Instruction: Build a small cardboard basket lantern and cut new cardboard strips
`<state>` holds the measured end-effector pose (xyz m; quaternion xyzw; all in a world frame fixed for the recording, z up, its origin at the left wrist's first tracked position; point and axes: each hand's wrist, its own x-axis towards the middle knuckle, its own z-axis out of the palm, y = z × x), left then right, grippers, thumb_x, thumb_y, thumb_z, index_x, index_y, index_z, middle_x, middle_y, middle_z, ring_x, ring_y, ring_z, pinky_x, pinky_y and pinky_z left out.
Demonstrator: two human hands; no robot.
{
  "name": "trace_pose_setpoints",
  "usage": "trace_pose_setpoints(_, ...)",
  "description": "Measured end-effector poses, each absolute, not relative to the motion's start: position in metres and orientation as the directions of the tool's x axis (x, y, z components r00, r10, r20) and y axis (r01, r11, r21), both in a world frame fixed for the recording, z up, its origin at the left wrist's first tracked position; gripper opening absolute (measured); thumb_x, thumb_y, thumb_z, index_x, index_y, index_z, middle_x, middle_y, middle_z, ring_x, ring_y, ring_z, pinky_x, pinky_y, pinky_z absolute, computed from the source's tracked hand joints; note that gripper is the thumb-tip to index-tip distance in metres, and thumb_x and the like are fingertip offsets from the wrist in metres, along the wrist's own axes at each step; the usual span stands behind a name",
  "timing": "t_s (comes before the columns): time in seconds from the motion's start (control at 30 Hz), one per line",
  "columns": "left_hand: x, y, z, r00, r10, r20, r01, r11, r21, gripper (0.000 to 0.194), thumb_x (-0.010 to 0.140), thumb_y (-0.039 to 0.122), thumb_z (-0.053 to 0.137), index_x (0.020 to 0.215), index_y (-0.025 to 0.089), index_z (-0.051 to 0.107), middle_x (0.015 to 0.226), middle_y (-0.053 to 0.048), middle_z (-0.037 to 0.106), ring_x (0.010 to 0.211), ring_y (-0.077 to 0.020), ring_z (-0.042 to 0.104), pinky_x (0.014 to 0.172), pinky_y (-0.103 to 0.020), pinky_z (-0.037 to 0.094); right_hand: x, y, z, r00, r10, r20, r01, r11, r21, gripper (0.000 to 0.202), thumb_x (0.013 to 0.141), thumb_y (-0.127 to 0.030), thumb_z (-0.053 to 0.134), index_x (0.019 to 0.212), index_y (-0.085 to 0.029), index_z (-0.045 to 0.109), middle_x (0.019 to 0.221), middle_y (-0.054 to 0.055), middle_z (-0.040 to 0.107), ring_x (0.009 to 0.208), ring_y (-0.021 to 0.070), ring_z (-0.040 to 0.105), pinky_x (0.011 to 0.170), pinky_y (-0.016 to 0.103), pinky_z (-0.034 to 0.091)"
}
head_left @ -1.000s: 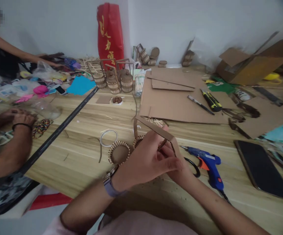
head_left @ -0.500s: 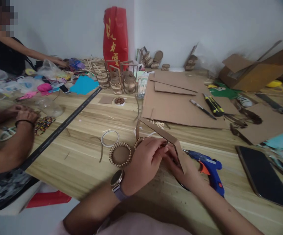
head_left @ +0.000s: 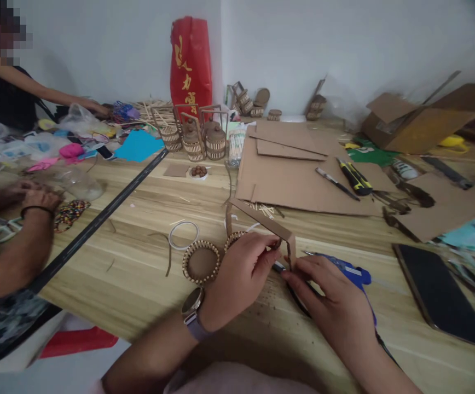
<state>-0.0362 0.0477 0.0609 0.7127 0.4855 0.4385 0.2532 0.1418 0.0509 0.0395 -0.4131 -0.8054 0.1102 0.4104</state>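
A bent brown cardboard strip (head_left: 264, 218) forms an angular frame above a small stick-sided basket (head_left: 236, 238), which is partly hidden behind my left hand. My left hand (head_left: 245, 268), with a watch at the wrist, is closed, its thumb and fingertip pinching a small dark brown piece (head_left: 277, 245) beside the strip. My right hand (head_left: 331, 290) is closed on the strip's lower right end. Left of my left hand sits a second round basket (head_left: 201, 262) with a cardboard base. A blue glue gun (head_left: 354, 273) lies partly behind my right hand.
A white ring (head_left: 184, 235) lies beyond the baskets. Flat cardboard sheets (head_left: 282, 180) carry a pen (head_left: 336, 183) and a yellow-black cutter (head_left: 354, 176). A phone (head_left: 438, 295) lies at right. Finished lidded baskets (head_left: 215, 143) stand at the back. Two other people work at left.
My right hand has turned and shifted from behind the cardboard strip to its lower right end, its back now showing. My left hand keeps its pinch almost in place.
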Motion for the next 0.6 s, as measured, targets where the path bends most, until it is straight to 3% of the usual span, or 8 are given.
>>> trace_pose_setpoints(0.37, -0.042, 0.051, 0.060, 0.197, 0.895, 0.400, 0.420, -0.446, 0.791, 0.013, 0.096, 0.014, 0.052, 0.100, 0.017, 0.064, 0.103, -0.005, 0.070, 0.099, -0.0181, 0.064, 0.092, -0.030, 0.049, 0.126, 0.063, 0.026, -0.310, 0.785, 0.536, 0.534, 0.610, -0.585, 0.020, 0.094, -0.031, 0.057, 0.083, -0.022, 0.072, 0.082, 0.005, 0.072, 0.073, 0.0184, 0.070, 0.061, 0.026, 0.054)
trace_pose_setpoints(0.6, -0.040, 0.048, 0.060, 0.233, 0.855, 0.463, 0.514, -0.513, 0.688, 0.019, 0.098, 0.013, 0.047, 0.106, 0.015, 0.064, 0.106, -0.008, 0.069, 0.104, -0.0194, 0.062, 0.096, -0.033, 0.050, 0.124, 0.066, 0.029, -0.308, 0.787, 0.535, 0.582, 0.601, -0.548, 0.022, 0.095, -0.029, 0.055, 0.084, -0.022, 0.073, 0.084, 0.006, 0.074, 0.075, 0.0192, 0.071, 0.062, 0.026, 0.055)
